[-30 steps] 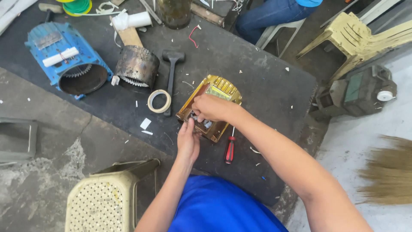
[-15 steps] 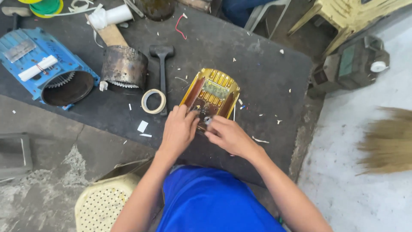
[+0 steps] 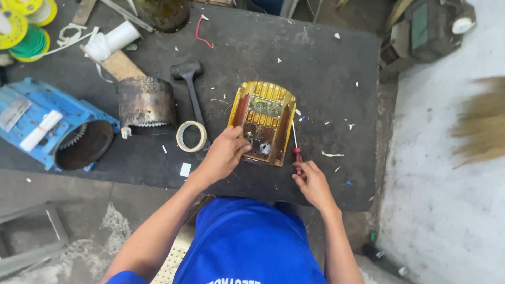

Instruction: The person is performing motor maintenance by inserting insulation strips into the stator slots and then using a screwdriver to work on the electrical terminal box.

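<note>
A yellow ribbed metal cover [image 3: 263,121] lies on the dark mat [image 3: 326,68]. My left hand [image 3: 225,152] rests on its near left corner, fingers curled against the rim. A red-handled screwdriver [image 3: 295,147] lies just right of the cover, and my right hand [image 3: 310,181] closes its fingers around the red handle's end. The screwdriver's shaft points away from me along the cover's right side.
A roll of tape [image 3: 191,136] and a black mallet [image 3: 190,87] lie left of the cover. Farther left stand a rusty toothed cylinder [image 3: 145,102] and a blue motor housing [image 3: 58,126]. A grey motor [image 3: 428,31] sits at the top right, a straw broom [image 3: 481,118] on the right.
My right hand has left the cover and moved right to the screwdriver's handle. My left hand stays on the cover's near corner. The view has shifted closer.
</note>
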